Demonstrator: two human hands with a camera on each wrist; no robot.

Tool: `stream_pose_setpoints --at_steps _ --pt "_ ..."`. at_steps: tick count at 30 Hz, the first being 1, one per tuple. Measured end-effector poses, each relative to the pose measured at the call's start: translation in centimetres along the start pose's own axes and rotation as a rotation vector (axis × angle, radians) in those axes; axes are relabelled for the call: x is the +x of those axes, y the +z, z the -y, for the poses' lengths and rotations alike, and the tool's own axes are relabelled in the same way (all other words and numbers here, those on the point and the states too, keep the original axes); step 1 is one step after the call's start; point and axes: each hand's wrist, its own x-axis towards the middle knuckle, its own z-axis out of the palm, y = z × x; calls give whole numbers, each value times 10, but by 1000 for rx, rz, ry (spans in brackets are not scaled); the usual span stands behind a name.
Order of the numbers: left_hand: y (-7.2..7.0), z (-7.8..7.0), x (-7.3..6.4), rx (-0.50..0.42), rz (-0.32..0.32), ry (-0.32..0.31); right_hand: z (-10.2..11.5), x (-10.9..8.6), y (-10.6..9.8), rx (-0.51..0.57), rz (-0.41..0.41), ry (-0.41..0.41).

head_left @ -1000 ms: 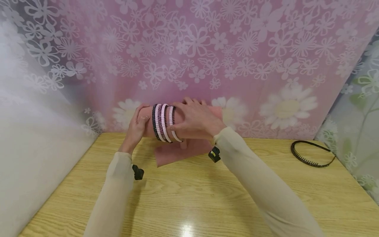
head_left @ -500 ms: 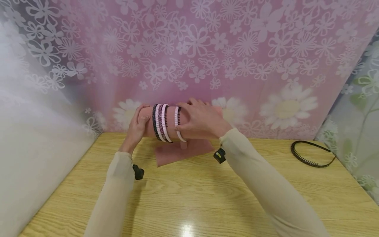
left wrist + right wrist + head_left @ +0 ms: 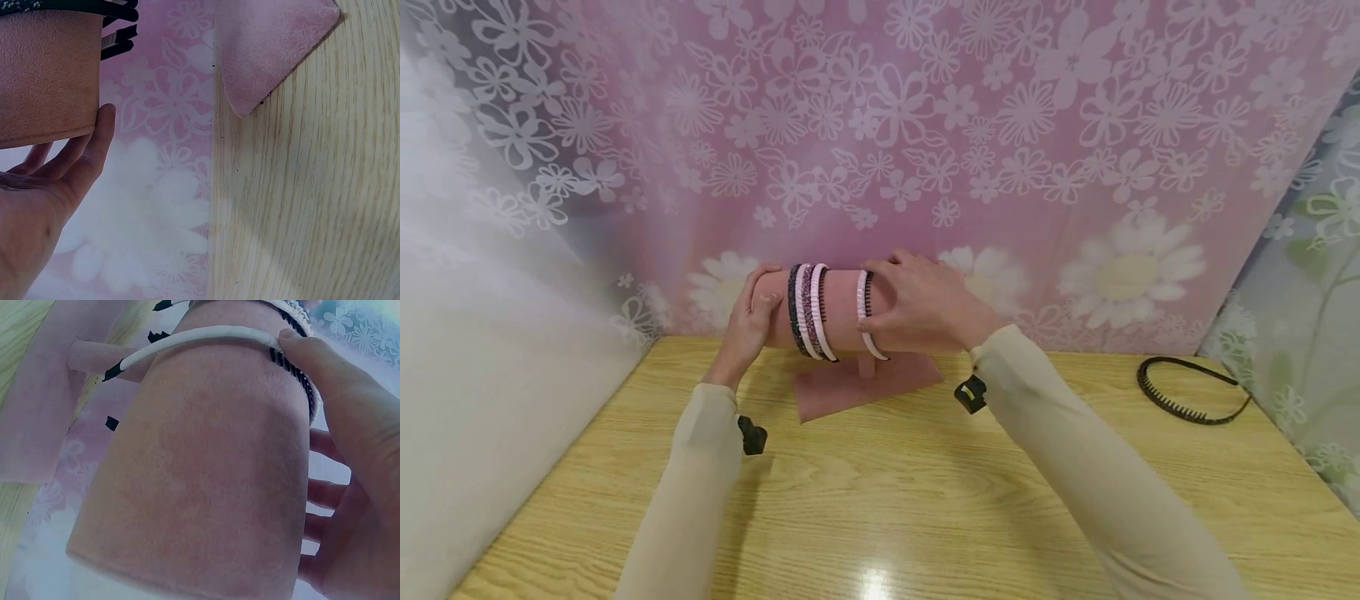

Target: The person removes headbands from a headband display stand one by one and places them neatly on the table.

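A pink velvety headband display roll [image 3: 844, 310] lies crosswise on its stand base [image 3: 829, 398]. Around its left part sit several headbands [image 3: 808, 312] side by side, one dark and glittery, others pale pink and purple glitter. My left hand [image 3: 743, 327] holds the roll's left end; in the left wrist view the fingers [image 3: 94, 150] reach behind its edge. Further right, a single pale pink headband [image 3: 862, 308] with black comb teeth arches over the roll. My right hand [image 3: 928, 302] has its thumb pressed on this headband, while the other fingers go behind the roll, partly hidden.
A black toothed headband [image 3: 1180, 412] lies alone at the right of the wooden table [image 3: 865, 492]. Close behind the roll hangs a pink flowered curtain [image 3: 880, 167]. A white cloth [image 3: 512, 375] borders the left side.
The single pale pink headband has slid right along the roll with my right hand, widening the gap to the grouped headbands. My left hand stays at the roll's left end.
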Motion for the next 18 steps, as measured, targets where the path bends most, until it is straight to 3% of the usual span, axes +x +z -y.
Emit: stream_pose_setpoints --at_steps 18 --pt "-1 1 1 -3 6 -7 -12 -4 -4 -5 7 -24"
